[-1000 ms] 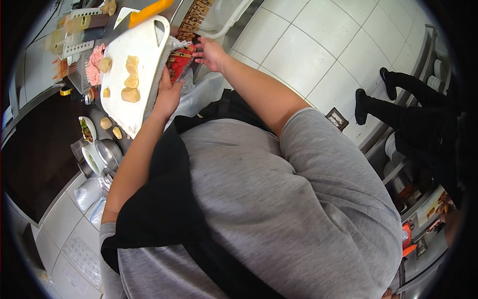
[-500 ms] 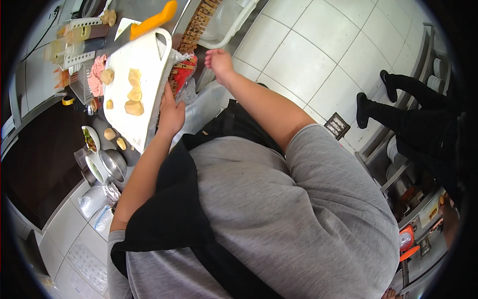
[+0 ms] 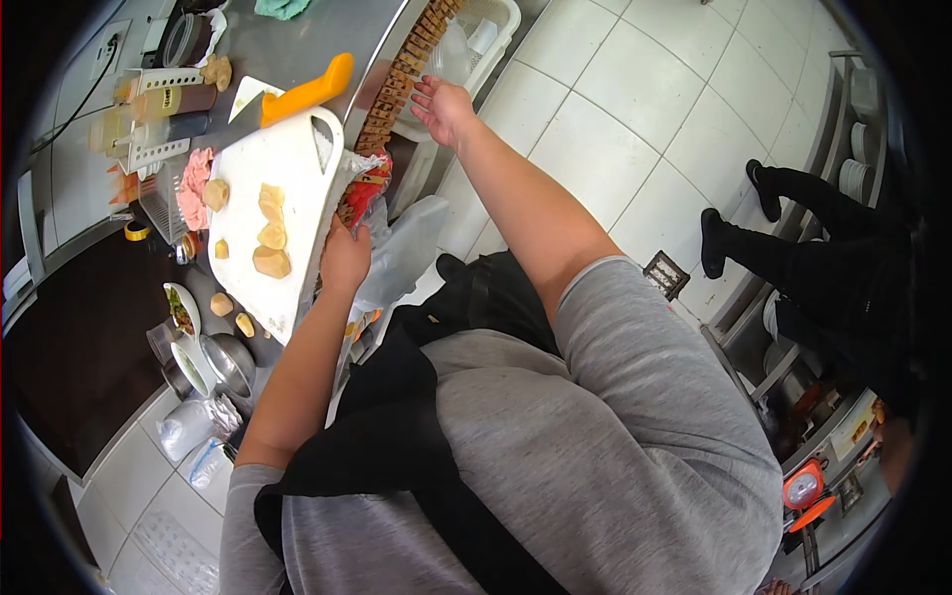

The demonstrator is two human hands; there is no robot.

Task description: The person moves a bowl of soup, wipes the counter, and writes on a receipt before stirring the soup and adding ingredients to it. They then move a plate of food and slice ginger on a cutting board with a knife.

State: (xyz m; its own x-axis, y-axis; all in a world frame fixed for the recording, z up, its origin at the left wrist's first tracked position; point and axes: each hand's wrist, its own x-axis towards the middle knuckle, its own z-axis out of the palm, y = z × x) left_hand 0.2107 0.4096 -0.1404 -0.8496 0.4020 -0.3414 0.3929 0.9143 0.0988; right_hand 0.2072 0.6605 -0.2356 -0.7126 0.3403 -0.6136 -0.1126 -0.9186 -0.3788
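Note:
At the near edge of the white cutting board (image 3: 288, 188), my left hand (image 3: 345, 260) touches beside a red-and-silver packet (image 3: 369, 178) and a clear plastic bag (image 3: 412, 238); its fingertips are mostly hidden. My right hand (image 3: 446, 111) is open and holds nothing, its fingers apart beside a row of wooden clothespins (image 3: 397, 84) along the counter's edge. Pale cut pieces that look like peeled potato (image 3: 271, 262) lie on the board. A knife with an orange handle (image 3: 309, 91) rests at the board's far end, its blade partly covered.
A white crate (image 3: 506, 30) with clear plastic tubs stands beyond my right hand. Sauce bottles (image 3: 174, 101), a pink cloth (image 3: 193, 188) and metal bowls (image 3: 228, 362) line the counter. A person in black trousers (image 3: 783, 248) stands across the tiled floor at right.
My right hand has gone from loosely curled to spread fingers and moved slightly up in view, towards the clothespins. My left hand's fingers, stretched along the board's edge before, now reach down out of sight.

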